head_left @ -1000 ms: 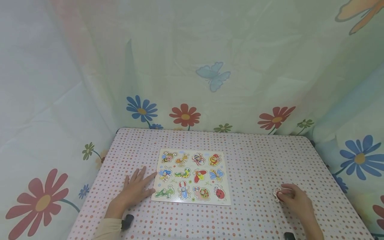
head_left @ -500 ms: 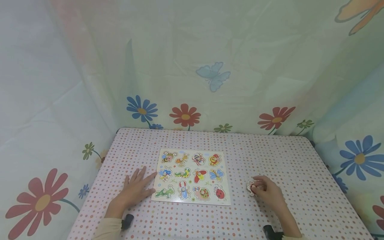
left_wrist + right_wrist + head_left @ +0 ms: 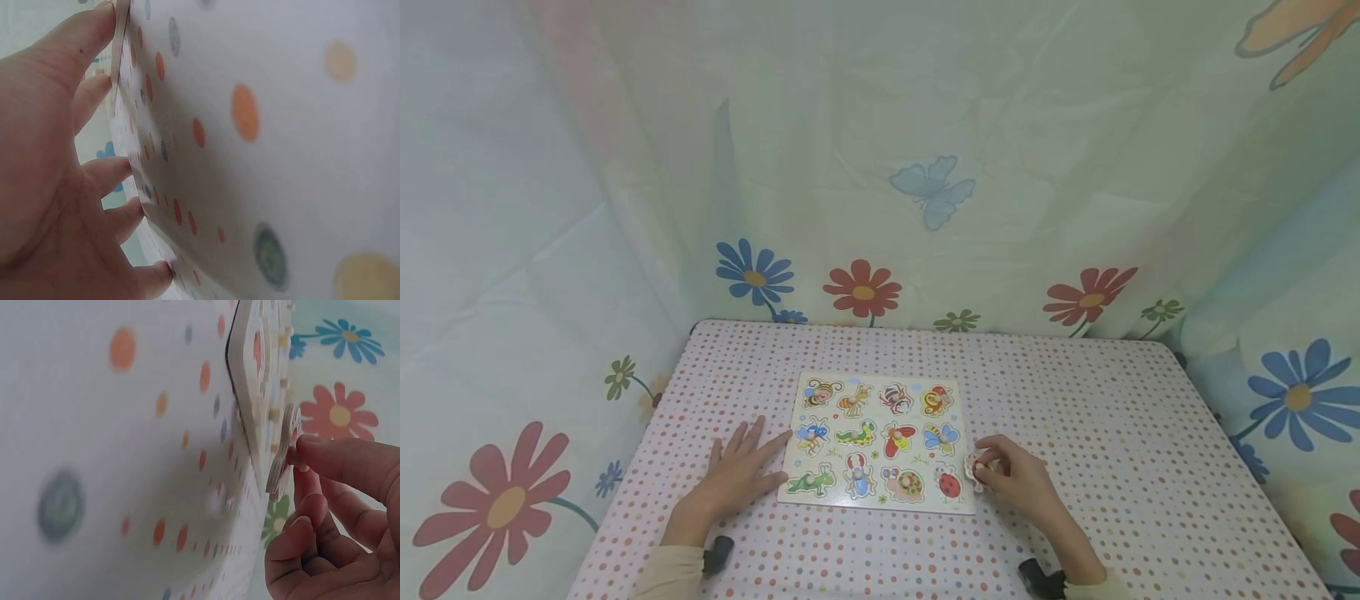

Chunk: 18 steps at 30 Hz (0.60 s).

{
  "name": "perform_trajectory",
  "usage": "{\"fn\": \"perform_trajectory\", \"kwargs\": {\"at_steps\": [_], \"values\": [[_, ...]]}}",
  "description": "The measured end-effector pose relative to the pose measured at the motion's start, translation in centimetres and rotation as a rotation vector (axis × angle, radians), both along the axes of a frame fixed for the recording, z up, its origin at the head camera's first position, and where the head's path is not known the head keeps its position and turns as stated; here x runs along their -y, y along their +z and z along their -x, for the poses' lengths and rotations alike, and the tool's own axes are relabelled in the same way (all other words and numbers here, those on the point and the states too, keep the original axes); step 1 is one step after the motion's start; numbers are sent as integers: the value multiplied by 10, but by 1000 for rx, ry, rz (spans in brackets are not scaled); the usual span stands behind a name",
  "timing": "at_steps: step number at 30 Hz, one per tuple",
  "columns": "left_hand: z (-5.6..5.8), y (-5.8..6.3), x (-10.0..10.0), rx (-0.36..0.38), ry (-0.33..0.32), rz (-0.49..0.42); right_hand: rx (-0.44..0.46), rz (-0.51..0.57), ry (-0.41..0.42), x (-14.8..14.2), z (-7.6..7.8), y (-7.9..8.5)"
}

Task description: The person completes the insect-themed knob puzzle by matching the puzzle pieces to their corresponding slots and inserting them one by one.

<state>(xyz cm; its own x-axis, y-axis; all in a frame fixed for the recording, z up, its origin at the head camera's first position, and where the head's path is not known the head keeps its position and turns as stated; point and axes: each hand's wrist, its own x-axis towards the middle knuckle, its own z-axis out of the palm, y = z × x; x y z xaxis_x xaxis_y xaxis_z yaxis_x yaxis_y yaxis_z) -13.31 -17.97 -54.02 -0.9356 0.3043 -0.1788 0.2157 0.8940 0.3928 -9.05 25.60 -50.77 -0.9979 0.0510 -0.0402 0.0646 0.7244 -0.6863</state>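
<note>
A wooden peg puzzle board printed with several bugs lies flat on the dotted table. My left hand rests spread on the table, its thumb and index fingertip at the board's left edge; the left wrist view shows the fingertips pressing down. Between thumb and fingers, my right hand pinches a red-and-white puzzle piece by its knob. That piece is held tilted just off the board's right edge, beside the ladybug picture at the lower right corner. Fingers partly hide the piece in the head view.
A polka-dot cloth covers the table. Behind it hangs a curtain printed with flowers and butterflies. Pegged bug pieces, such as the snail and the green caterpillar, sit in the board. A black wrist device is on the left wrist.
My right hand has carried the puzzle piece leftward across the table, from well right of the board to its right edge. The left hand and the board have stayed put.
</note>
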Motion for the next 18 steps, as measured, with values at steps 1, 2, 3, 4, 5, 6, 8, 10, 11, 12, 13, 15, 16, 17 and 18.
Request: {"fn": "perform_trajectory", "kwargs": {"at_steps": [1,2,3,4,5,6,8,10,11,12,13,15,16,17,18], "values": [[0,0,0,0,0,-3,1,9,6,3,0,0],[0,0,0,0,0,-5,0,15,15,6,1,-1],[0,0,0,0,1,-9,-1,19,24,9,1,-1],[0,0,0,0,1,-11,-2,29,32,12,1,-2],[0,0,0,0,2,-13,-2,38,41,15,1,-2],[0,0,0,0,2,-12,1,43,47,17,2,-3],[0,0,1,-3,2,-10,7,52,61,22,2,-5],[0,-1,1,-6,2,-6,17,55,64,26,3,-7],[0,-1,1,-7,2,-4,22,50,64,28,3,-8],[0,-2,1,-9,2,-2,26,47,63,30,4,-9],[0,-2,1,-10,1,0,30,45,62,32,4,-10],[0,-2,1,-11,-1,2,29,35,66,34,5,-11],[0,-2,1,-10,-2,1,32,29,67,35,5,-11],[0,-2,1,-9,-2,-1,31,25,71,36,5,-12],[1,-2,1,-8,-3,-2,34,21,74,37,5,-12]]}}
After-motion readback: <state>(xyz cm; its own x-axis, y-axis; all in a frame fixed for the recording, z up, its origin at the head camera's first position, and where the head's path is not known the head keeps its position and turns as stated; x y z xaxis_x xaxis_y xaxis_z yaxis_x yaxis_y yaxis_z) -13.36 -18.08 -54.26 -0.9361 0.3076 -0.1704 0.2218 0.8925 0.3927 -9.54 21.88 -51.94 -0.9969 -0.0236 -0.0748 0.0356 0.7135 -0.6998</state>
